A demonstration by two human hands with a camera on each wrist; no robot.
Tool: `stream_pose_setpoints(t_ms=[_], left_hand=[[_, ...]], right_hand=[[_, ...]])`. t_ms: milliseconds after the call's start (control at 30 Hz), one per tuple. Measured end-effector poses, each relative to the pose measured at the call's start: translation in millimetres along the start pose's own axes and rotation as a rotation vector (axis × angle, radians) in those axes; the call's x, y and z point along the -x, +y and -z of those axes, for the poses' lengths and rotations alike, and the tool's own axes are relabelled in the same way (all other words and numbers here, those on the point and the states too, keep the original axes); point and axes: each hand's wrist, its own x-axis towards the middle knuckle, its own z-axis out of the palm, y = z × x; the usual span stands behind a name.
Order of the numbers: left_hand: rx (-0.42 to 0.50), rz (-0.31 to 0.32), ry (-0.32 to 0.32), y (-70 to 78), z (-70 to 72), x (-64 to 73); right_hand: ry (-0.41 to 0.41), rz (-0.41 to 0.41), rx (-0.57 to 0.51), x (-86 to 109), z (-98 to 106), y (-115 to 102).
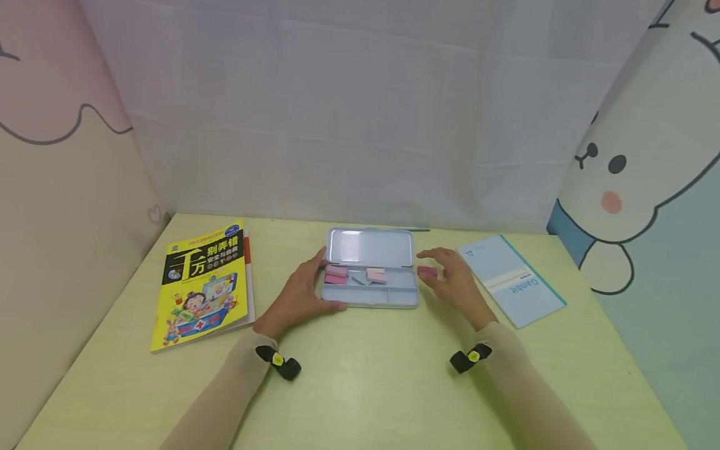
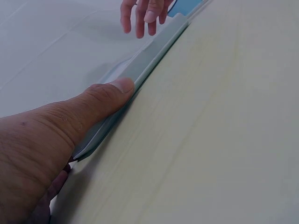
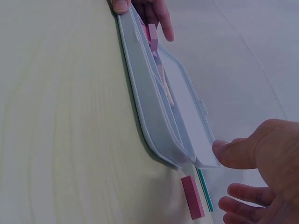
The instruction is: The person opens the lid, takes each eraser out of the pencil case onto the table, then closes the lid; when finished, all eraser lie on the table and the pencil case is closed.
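A pale blue pencil case [image 1: 402, 297] lies with its lid raised at the back. My left hand [image 1: 300, 294] grips its left end, thumb along the front wall [image 2: 140, 70] and fingers round the far side. Inside the upper compartment are several pink blocks [image 1: 336, 275] like erasers, paler ones [image 1: 375, 275] and a small grey-green piece [image 1: 360, 280]. Beside the case's right end, a dark pink eraser [image 3: 192, 198] rests on the table. My right hand [image 1: 452, 284] is spread around it, thumb and fingers apart and holding nothing.
A yellow book [image 1: 205, 294] lies on the left over another one. To the right is a light blue Gambit notebook [image 1: 512, 281]. A thin green stick [image 1: 417, 230] lies behind the case, near the white curtain [image 1: 360, 125] at the table's back.
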Motion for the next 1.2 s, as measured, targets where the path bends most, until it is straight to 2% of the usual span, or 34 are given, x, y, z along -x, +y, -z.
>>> stream_pose_setpoints(t_ms=[233, 467, 567, 700, 800, 1000, 1200], left_hand=[[0.014, 0.013, -0.005, 2.1, 1.2, 0.7], [0.016, 0.01, -0.009, 3.7, 2.1, 0.6], [0.018, 0.003, -0.005, 3.1, 2.6, 0.4], [0.022, -0.001, -0.004, 1.8, 2.8, 0.4], [0.018, 0.005, -0.009, 1.5, 2.4, 0.4], [0.007, -0.001, -0.014, 4.2, 3.0, 0.7], [0.004, -0.014, -0.007, 4.8, 2.7, 0.6]], right_hand=[[-0.064, 0.063, -0.04, -0.2, -17, -16], [-0.019, 0.157, 0.019, -2.4, -32, -32], [-0.046, 0.16, 0.02, -3.6, -39, -39], [-0.06, 0.117, 0.039, -5.4, -48, -49], [-0.042, 0.052, 0.052, -8.4, -54, -57], [-0.032, -0.075, 0.157, -13.5, -69, -69], [0.043, -0.164, 0.186, -12.6, -79, -75]])
